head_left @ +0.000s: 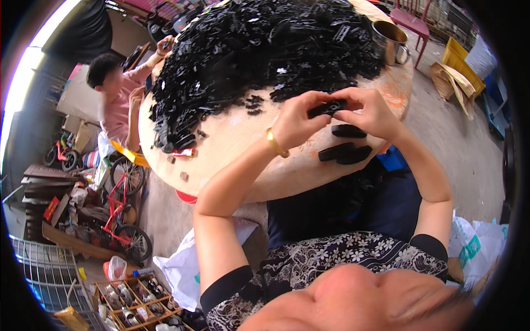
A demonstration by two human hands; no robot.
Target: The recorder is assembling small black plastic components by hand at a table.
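Note:
Between both my hands, above the near right part of a pale round table (237,143), is a small black plastic part (327,108). My left hand (298,117) pinches its left end, and my right hand (369,113) grips the right end with thumb and fingers. Its exact kind is hard to make out, since fingers cover much of it. Just below my hands lie several flat, rounded black pieces (349,131) on the tabletop. Beyond them spreads a large heap of black plastic parts (259,55).
A metal mug (390,41) stands at the table's right edge. Another person (118,94) sits at the far left, one hand at the heap. A red bicycle (118,209) and a divided wooden box (135,303) are on the left. A maroon chair (411,22) stands far right.

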